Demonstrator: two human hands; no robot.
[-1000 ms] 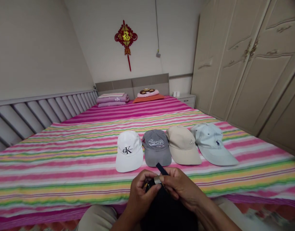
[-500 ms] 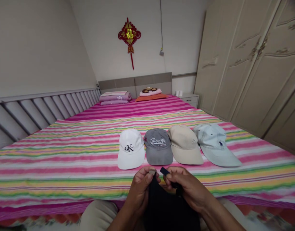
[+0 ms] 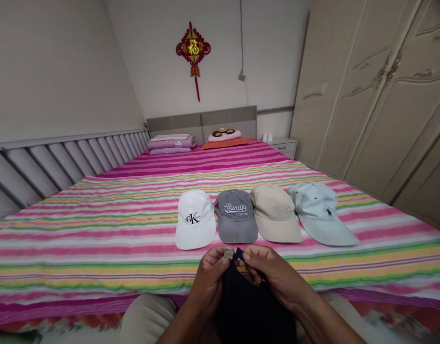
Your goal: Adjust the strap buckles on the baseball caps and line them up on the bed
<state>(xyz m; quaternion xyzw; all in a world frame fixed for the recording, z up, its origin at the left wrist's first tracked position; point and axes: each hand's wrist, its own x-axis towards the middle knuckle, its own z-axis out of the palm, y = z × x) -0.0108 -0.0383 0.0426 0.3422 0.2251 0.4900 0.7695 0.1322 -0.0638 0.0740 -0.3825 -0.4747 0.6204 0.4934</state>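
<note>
A black cap hangs between my hands in front of the bed, over my lap. My left hand pinches the metal buckle at the back of the cap. In my right hand is the end of the cap's dark strap, held close beside the buckle. Beyond my hands lie a white cap, a grey cap, a beige cap and a pale blue cap, side by side with brims toward me.
The caps rest on a striped bedsheet. Folded purple bedding and a pink folded item on an orange one are at the headboard. A slatted rail runs left; a wardrobe stands right.
My right hand has moved left, bringing the strap end closer to the buckle. The buckle has turned a little toward the camera. The caps on the bed have stayed put.
</note>
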